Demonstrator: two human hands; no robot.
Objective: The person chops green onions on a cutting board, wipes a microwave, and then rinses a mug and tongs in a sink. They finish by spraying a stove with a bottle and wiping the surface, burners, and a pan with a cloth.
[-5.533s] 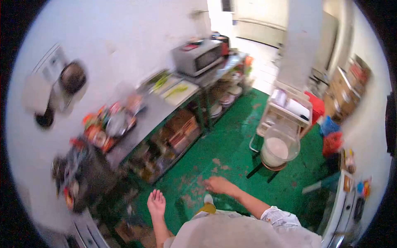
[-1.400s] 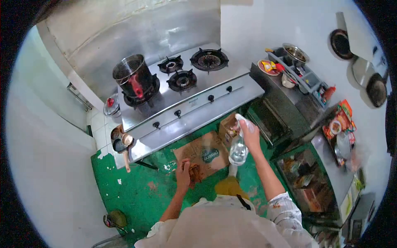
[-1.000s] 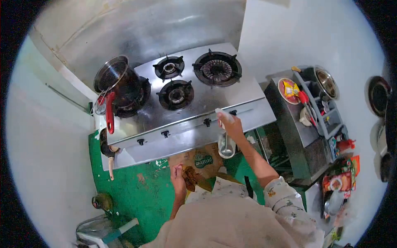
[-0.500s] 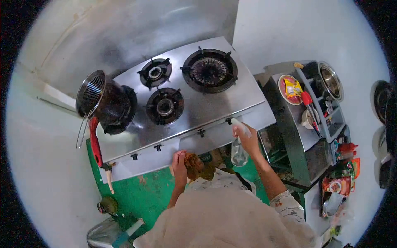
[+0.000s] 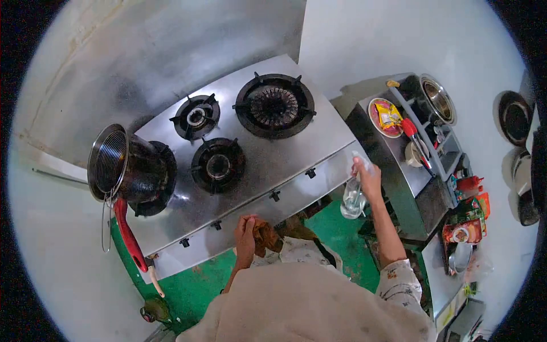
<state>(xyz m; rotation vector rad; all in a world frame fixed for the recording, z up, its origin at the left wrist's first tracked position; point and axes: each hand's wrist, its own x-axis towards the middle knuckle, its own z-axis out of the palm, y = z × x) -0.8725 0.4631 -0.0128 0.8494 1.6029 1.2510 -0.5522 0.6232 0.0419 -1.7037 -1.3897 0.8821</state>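
Observation:
My right hand (image 5: 367,178) grips a clear spray bottle (image 5: 353,199) by its neck, near the right end of the stove's front panel. A crumpled brown cloth (image 5: 265,236) hangs from my left hand (image 5: 245,232), whose fingers are closed on it just in front of the panel. Before me stands the steel gas stove (image 5: 268,154), with several black burners and a row of black knobs. A dark pot (image 5: 145,171) with a red handle (image 5: 130,236) sits on the left burner. Over its mouth leans a wire strainer (image 5: 108,162).
To the right, a side counter holds a plate with a yellow packet (image 5: 389,115), red-handled tongs (image 5: 409,127), a cup (image 5: 414,154) and a grey rack (image 5: 444,154). Sauce packets (image 5: 467,231) lie lower right. Pans (image 5: 514,118) hang on the right wall. The floor (image 5: 196,290) is green.
My right hand has moved right with the spray bottle, away from the knob it was near. The view has shifted and turned a little. My left hand still holds the cloth.

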